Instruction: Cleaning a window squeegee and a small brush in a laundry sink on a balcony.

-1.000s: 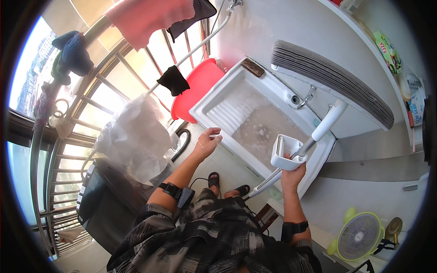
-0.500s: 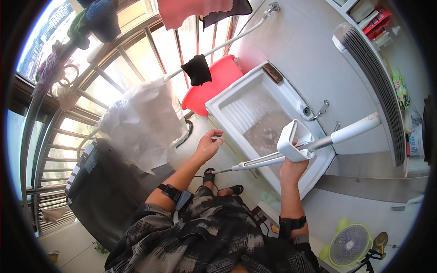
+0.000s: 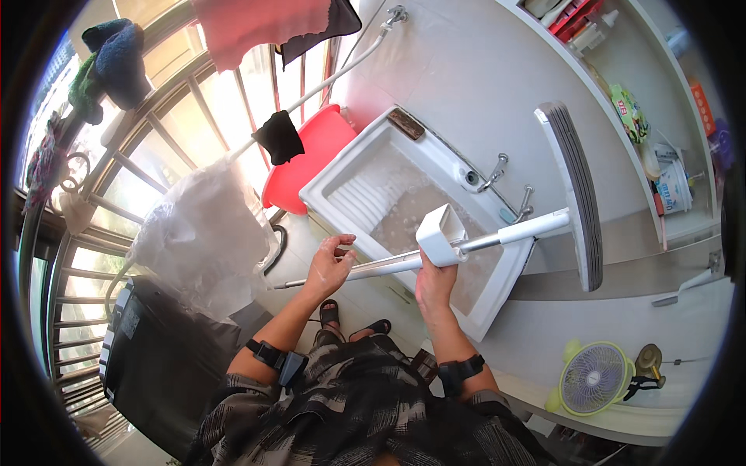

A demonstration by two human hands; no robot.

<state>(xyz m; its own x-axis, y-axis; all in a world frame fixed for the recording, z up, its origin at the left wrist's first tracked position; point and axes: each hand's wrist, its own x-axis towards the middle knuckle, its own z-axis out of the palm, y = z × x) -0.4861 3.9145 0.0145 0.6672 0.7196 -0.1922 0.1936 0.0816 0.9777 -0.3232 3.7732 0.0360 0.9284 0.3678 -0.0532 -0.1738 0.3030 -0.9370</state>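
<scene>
My right hand point(image 3: 435, 283) is wrapped around the mop at its white box-shaped plastic squeezer point(image 3: 441, 235). The mop's pole point(image 3: 536, 225) lies slantwise above a white washing sink point(image 3: 474, 307), which holds cloudy, foamy water. To the right, the long ribbed grey mop head point(image 3: 581, 206) is raised before the wall. My left hand point(image 3: 330, 266) has its fingers loosely bent and apart, with nothing in them. It overlaps the thin end of the pole in the picture; whether it touches the pole I cannot tell.
A red basin point(image 3: 311, 159) stands behind the sink, near the tap point(image 3: 496, 171). White plastic sheeting point(image 3: 198, 233) covers part of a black machine point(image 3: 167, 357) at left. Shelves point(image 3: 622, 116) hold packages at upper right. A green fan point(image 3: 597, 378) is at lower right.
The view has shifted to the right. The mop's thin end has moved left, toward and past my left hand, and the mop head now shows whole. My right hand keeps its hold.
</scene>
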